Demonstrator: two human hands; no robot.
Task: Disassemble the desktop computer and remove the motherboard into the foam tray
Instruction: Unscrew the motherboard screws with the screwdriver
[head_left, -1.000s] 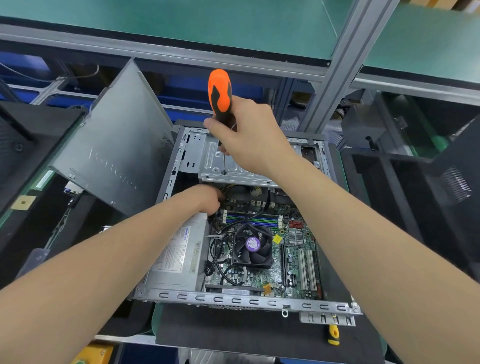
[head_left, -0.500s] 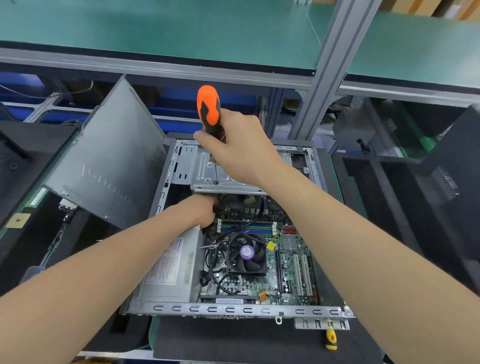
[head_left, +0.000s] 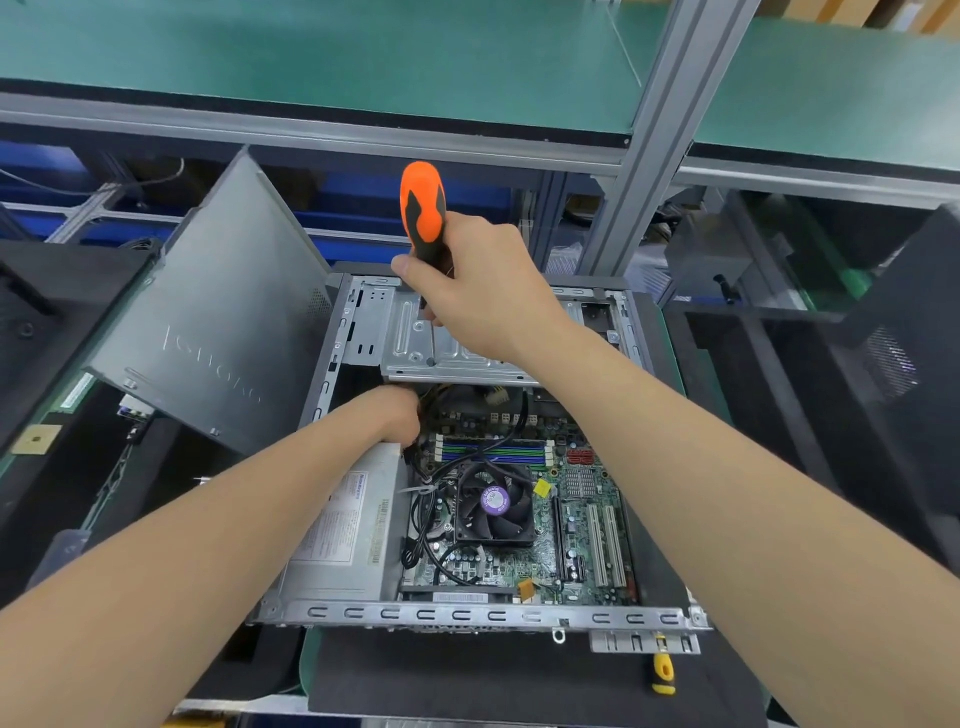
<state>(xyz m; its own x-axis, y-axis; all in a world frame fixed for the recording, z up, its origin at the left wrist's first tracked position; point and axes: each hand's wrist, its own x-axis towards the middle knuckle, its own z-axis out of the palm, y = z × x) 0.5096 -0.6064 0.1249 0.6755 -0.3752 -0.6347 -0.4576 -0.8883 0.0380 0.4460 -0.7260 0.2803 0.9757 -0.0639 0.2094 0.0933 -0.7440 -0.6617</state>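
Observation:
The open desktop case (head_left: 467, 614) lies on its side in front of me. Inside it sits the green motherboard (head_left: 576, 545) with a black CPU fan (head_left: 494, 506) and black cables. My right hand (head_left: 483, 291) grips an orange-and-black screwdriver (head_left: 423, 208) upright over the metal drive cage (head_left: 441, 358); its tip is hidden. My left hand (head_left: 397, 413) reaches down into the case beside the silver power supply (head_left: 345, 535), under the cage edge. Its fingers are hidden among the cables.
The grey side panel (head_left: 208, 332) leans upright at the left of the case. Black foam trays stand at the left (head_left: 47, 322) and right (head_left: 857, 395). A small yellow-handled tool (head_left: 663, 673) lies on the black mat in front of the case. An aluminium post (head_left: 649, 140) rises behind.
My view has shifted, so the case sits a little lower in frame. The right hand with the screwdriver stays over the drive cage and the left hand stays inside the case.

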